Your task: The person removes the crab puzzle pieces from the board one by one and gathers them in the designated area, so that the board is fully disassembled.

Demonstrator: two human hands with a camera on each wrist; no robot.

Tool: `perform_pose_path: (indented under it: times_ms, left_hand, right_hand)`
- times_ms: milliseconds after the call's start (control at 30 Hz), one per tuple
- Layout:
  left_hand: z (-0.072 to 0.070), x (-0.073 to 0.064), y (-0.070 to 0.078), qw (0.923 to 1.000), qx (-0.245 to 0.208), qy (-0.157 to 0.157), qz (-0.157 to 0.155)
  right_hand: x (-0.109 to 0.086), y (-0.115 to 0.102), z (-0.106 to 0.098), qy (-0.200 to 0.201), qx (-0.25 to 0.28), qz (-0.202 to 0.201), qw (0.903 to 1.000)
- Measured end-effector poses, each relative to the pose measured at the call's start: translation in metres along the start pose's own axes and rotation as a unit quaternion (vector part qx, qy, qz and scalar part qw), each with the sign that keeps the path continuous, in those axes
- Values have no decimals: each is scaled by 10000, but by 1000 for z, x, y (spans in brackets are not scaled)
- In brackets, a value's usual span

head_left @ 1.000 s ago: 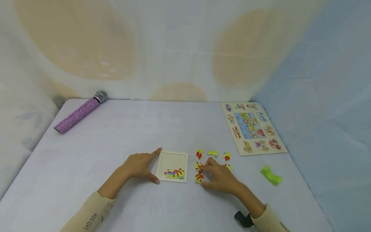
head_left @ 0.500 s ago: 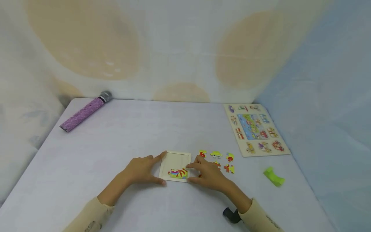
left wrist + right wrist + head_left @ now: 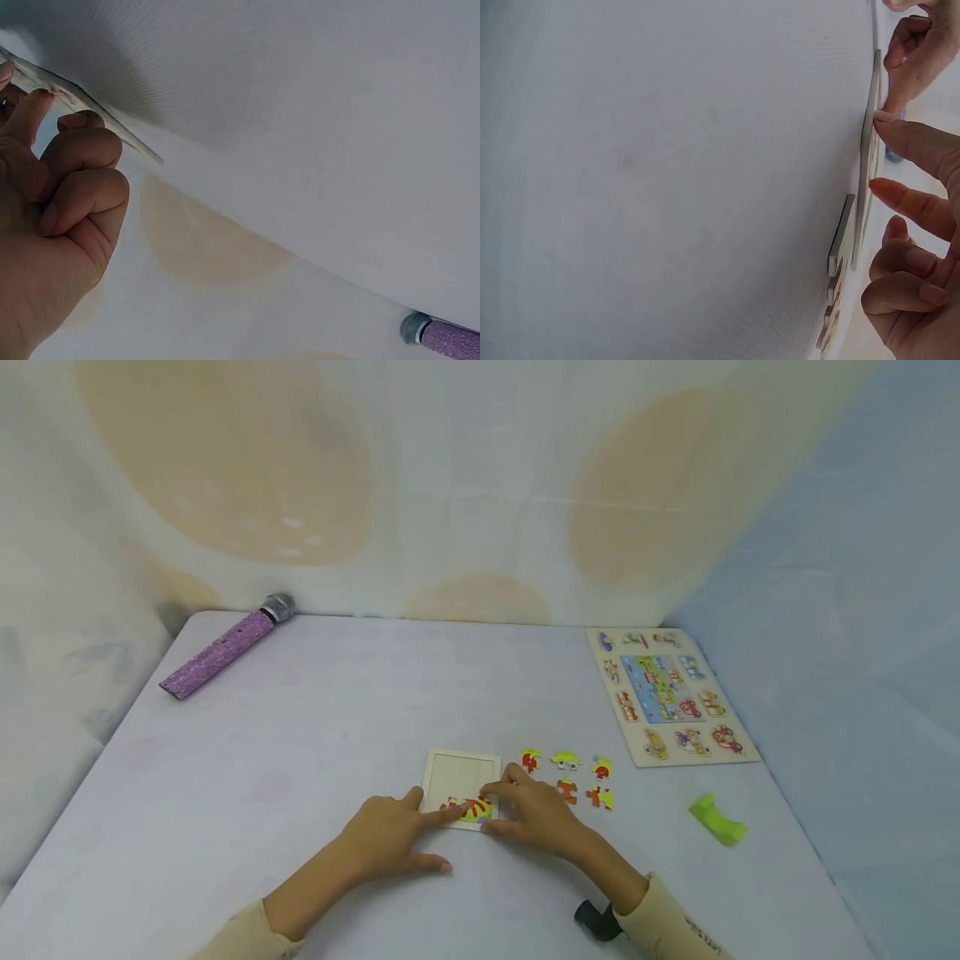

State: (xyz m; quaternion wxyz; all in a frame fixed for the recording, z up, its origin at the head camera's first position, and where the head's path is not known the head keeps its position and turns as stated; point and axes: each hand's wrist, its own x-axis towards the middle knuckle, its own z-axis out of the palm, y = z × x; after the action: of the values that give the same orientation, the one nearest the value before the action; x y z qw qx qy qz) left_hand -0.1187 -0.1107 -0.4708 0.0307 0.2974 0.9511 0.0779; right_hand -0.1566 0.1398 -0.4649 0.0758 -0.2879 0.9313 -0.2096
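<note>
A square wooden puzzle tray (image 3: 461,770) lies mid-table, with brightly printed puzzle pieces (image 3: 477,811) along its near side. My left hand (image 3: 387,837) reaches in from the left; its index finger lies extended over those pieces while the thumb rests lower, off the tray. Two of its other fingers are curled in the left wrist view. At the tray's near right corner, my right hand (image 3: 542,814) has index finger and thumb spread apart, tips right at the tray's edge. Loose puzzle pieces (image 3: 566,761) lie just beyond the right hand, which covers part of that group.
A larger wooden picture board (image 3: 641,735) lies at the back right. In front of it is a green curved block (image 3: 717,820). A purple glittery microphone (image 3: 217,656) lies at the back left. A black object (image 3: 596,921) is by the right sleeve.
The right hand moved left from the loose pieces to the tray's right edge. The left hand let go of the tray's left side, and its index finger moved onto the pieces inside.
</note>
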Motion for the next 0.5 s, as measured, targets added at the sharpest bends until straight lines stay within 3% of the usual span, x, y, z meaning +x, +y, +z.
perform_pose_path:
  times_ms: [267, 500]
  left_hand:
    - [6, -2, 4, 9998, -5, 78, -159]
    - [1, -1, 8, 9997, 60, 97, -197]
  right_hand:
    - [3, -3, 3, -51, 319, 73, 9995]
    - [6, -5, 4, -85, 564, 213, 9981]
